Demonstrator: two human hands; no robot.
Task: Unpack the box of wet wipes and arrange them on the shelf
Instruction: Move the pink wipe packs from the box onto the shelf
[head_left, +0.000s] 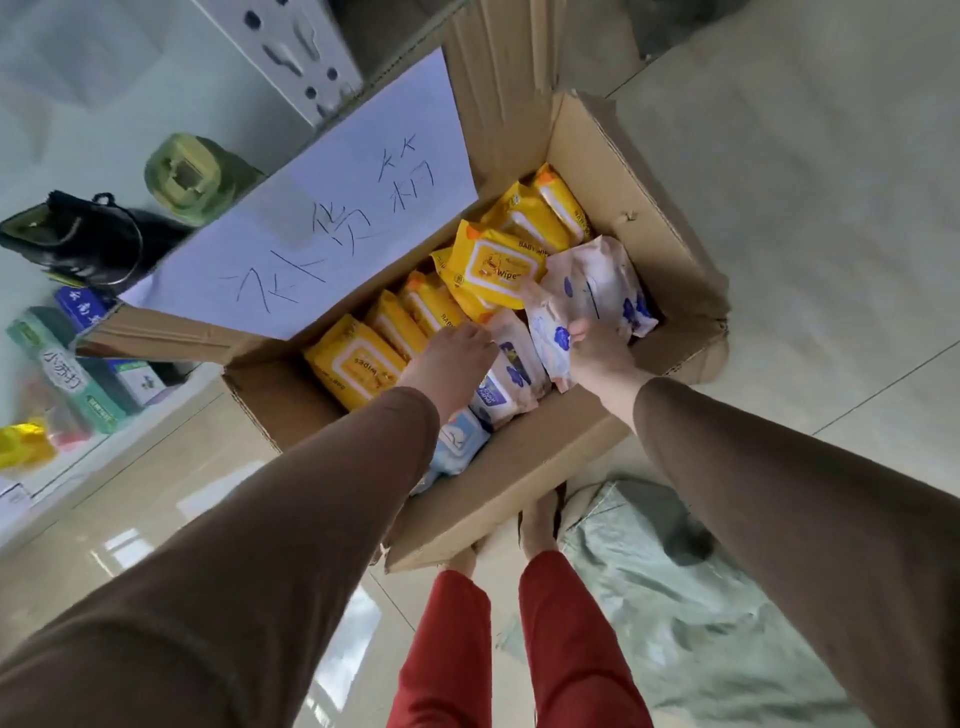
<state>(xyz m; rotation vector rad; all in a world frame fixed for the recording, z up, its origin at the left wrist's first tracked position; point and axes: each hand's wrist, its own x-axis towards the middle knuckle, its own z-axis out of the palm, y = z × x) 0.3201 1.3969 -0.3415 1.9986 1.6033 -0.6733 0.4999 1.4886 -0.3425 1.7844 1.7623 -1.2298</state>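
Note:
An open cardboard box (524, 470) stands on the floor below me, filled with wet wipe packs. Several yellow packs (496, 265) fill its left and far side. White packs with blue flowers (597, 283) lie on the right, and a light blue pack (457, 441) sits at the near wall. My right hand (597, 353) grips the near end of a white flowered pack. My left hand (457, 353) reaches down among the packs in the middle, fingers curled onto a yellow pack's edge; what it holds is hidden. The shelf (171, 395) is on the left.
A white paper with handwritten characters (311, 228) covers the box's left flap. The shelf carries a black boot (88, 244), a green object (192, 179) and green boxes (62, 374). A grey-green sack (660, 592) lies on the tiled floor at right. My feet stand beside the box.

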